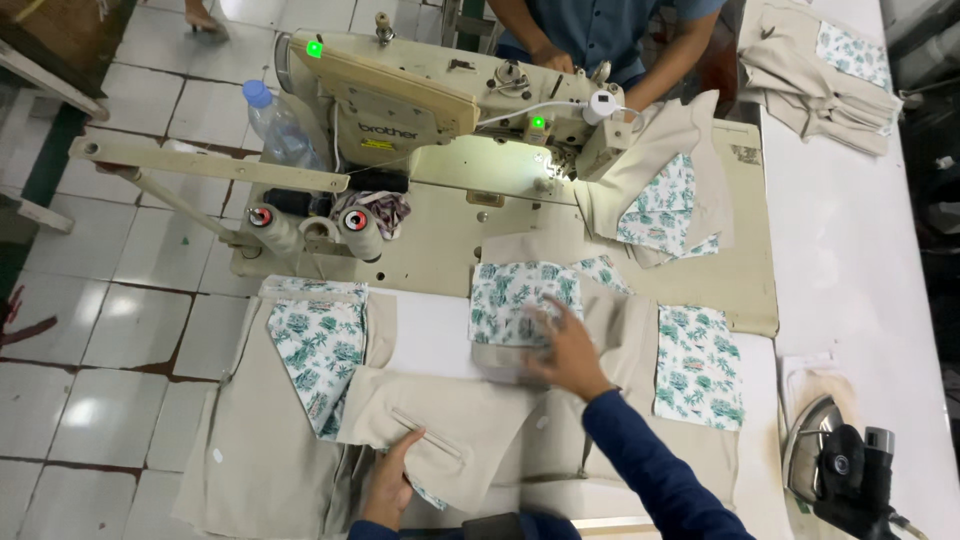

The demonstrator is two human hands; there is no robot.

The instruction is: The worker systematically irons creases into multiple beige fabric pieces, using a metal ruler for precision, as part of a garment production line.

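Note:
My right hand lies flat, fingers spread, on a beige trouser piece with a white-and-green floral pocket lining at the table's middle. My left hand pinches the near edge of another beige trouser panel with a welt pocket slit. A stack of beige pieces with a floral lining lies to the left. A further floral lining lies to the right.
A cream sewing machine stands at the far side, where another person handles beige fabric. A plastic bottle and thread cones sit at left. An iron rests at right. More folded pieces lie far right.

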